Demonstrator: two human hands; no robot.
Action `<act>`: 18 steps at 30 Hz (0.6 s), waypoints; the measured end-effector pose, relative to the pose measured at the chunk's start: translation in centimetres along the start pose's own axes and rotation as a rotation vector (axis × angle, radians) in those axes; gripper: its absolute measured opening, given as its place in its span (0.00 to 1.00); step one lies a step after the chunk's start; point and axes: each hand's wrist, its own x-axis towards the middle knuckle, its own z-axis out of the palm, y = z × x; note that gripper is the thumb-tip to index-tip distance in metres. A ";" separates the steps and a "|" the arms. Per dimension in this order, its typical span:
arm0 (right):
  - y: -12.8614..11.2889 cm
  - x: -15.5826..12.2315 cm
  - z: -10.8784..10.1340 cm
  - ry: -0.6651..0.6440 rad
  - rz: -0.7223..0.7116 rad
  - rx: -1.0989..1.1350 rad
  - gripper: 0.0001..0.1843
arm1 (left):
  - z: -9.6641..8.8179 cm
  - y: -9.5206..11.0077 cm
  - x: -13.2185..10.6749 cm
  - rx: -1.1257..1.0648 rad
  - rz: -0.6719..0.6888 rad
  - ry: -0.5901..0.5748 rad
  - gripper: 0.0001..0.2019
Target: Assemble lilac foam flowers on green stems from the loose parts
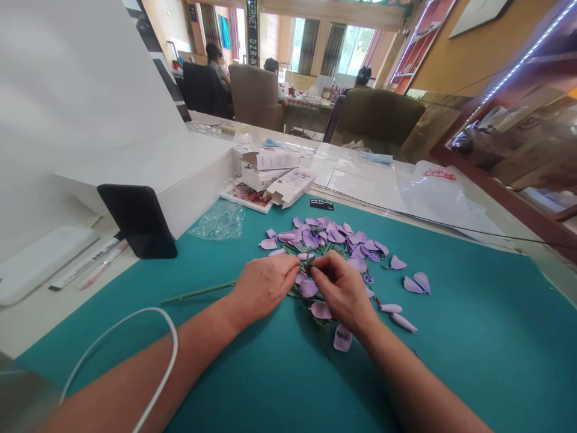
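Note:
Both my hands meet over a teal mat (451, 337). My left hand (264, 285) is closed around a green stem (193, 293) that runs out to the left along the mat. My right hand (340, 288) pinches a small piece at the top of that stem, where purple petals (309, 288) are attached. Several loose purple petal pieces (336, 237) lie scattered just beyond my fingers, and more (417, 282) lie to the right.
A black phone (137, 219) leans on a white box at left, beside pens (97, 264). Small white cartons (270, 171) and a crumpled clear bag (220, 219) sit at the mat's far edge. A white cable (171, 355) crosses my left forearm. People sit at tables behind.

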 end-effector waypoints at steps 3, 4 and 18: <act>-0.2 -0.1 0.2 0.028 -0.005 -0.050 0.04 | 0.1 0.1 0.0 0.012 -0.014 -0.016 0.15; -0.2 -0.1 0.3 0.034 -0.010 -0.061 0.04 | 0.1 0.0 0.0 0.011 -0.013 -0.018 0.15; 0.3 -0.2 0.6 0.005 -0.042 -0.082 0.04 | 0.4 0.0 0.1 0.008 -0.025 -0.012 0.15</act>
